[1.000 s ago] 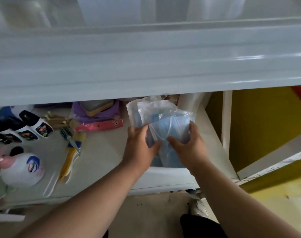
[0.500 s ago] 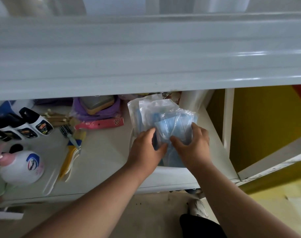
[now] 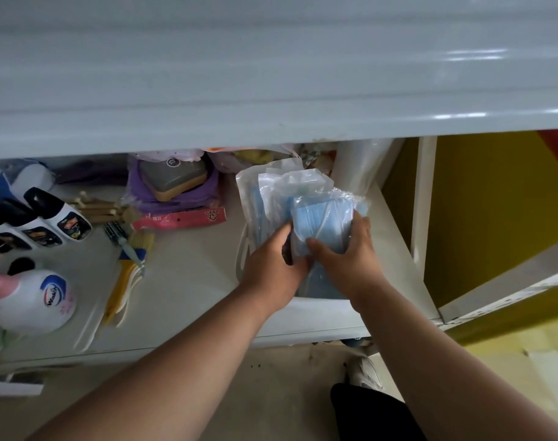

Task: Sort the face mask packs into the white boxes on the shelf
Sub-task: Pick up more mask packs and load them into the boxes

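Blue mask pack stands upright, long axis vertical, in the white box on the shelf. Right hand grips its lower right edge, left hand pinches the left side against clear packs just behind. Upper shelf lip overhangs: little headroom. Open room left of left hand; cleaner bottles well apart.

Both bare forearms reach forward to the mask pack — the left hand grips its left edge, the right hand pinches its lower right.
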Demonstrator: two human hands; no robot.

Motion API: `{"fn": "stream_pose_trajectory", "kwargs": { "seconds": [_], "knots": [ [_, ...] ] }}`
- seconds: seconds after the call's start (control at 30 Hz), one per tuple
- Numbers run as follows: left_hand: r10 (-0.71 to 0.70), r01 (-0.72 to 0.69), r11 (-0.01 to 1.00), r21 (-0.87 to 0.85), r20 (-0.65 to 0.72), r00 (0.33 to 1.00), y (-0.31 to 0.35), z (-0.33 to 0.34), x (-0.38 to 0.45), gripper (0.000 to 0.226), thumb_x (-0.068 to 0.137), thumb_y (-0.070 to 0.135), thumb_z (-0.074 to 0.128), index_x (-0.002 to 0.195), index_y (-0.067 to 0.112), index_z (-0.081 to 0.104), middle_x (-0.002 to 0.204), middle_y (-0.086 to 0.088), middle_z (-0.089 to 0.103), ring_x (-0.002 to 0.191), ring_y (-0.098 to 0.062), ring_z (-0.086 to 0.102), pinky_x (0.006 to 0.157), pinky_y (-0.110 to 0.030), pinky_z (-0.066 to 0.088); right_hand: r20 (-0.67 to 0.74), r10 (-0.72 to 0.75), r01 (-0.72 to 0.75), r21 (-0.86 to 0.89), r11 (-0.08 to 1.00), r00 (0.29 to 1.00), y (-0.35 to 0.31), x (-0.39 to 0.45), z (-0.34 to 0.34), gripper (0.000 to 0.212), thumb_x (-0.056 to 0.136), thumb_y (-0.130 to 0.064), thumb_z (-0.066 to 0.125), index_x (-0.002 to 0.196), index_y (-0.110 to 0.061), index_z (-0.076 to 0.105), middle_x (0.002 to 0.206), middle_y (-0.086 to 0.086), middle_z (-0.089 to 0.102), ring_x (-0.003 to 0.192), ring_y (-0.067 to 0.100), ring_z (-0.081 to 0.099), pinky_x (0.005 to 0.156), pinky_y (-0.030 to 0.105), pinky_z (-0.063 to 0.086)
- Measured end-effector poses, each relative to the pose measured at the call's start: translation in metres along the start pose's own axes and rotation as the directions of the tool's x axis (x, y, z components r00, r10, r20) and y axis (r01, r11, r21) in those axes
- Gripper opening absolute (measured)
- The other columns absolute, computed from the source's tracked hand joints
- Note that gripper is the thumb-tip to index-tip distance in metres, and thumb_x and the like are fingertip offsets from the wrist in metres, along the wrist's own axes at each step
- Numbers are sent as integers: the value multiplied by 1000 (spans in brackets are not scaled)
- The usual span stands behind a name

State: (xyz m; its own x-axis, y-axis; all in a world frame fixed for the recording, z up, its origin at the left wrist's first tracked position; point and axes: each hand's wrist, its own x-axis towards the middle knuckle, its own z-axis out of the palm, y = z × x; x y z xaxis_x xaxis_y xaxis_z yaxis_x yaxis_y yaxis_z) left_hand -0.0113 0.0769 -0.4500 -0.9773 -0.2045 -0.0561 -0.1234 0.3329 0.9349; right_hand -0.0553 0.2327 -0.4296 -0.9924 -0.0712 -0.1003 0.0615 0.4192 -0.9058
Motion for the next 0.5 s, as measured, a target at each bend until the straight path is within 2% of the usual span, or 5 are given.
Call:
{"fn": "stream_pose_trajectory", "kwargs": {
  "seconds": [0.07,0.2,0.27,0.33,0.5],
  "knots": [
    [-28,29,999,-32,33,999,0,1,1,69,85,59,78,148,52,50,128,20,74,124,-15,70,109,-48,54,10,-3,3,15,1000,1000,2,2,1,120,66,-75,80,167,-37,28,159,-7,42,146,27,54,114,56,58],
    [-39,40,999,-24,39,998,1,-1,2,61,82,61,77,137,57,51,117,17,77,110,-18,75,98,-51,60,22,30,-31,48,998,999,3,5,8,119,63,-77,89,163,-51,28,164,-8,47,148,28,55,114,57,57],
    [-45,46,998,-34,45,998,0,-1,2,59,81,63,78,134,56,52,115,15,78,107,-19,76,96,-51,61,38,45,-50,147,988,998,7,7,8,120,59,-76,96,159,-55,33,158,-7,53,144,27,60,111,57,60],
    [-55,58,997,-56,45,997,-1,-1,3,62,80,64,78,135,55,52,117,13,77,107,-20,76,96,-51,61,50,59,-69,243,968,997,6,6,5,110,61,-63,100,153,-56,40,149,-5,60,134,27,68,101,55,65],
    [-54,60,991,-118,49,997,2,-6,1,55,90,44,82,138,45,53,117,14,78,108,-12,76,99,-47,61,91,70,-98,371,923,993,0,4,-4,90,77,-46,99,151,-47,48,139,-5,68,123,25,75,93,50,70]
  ]
}}
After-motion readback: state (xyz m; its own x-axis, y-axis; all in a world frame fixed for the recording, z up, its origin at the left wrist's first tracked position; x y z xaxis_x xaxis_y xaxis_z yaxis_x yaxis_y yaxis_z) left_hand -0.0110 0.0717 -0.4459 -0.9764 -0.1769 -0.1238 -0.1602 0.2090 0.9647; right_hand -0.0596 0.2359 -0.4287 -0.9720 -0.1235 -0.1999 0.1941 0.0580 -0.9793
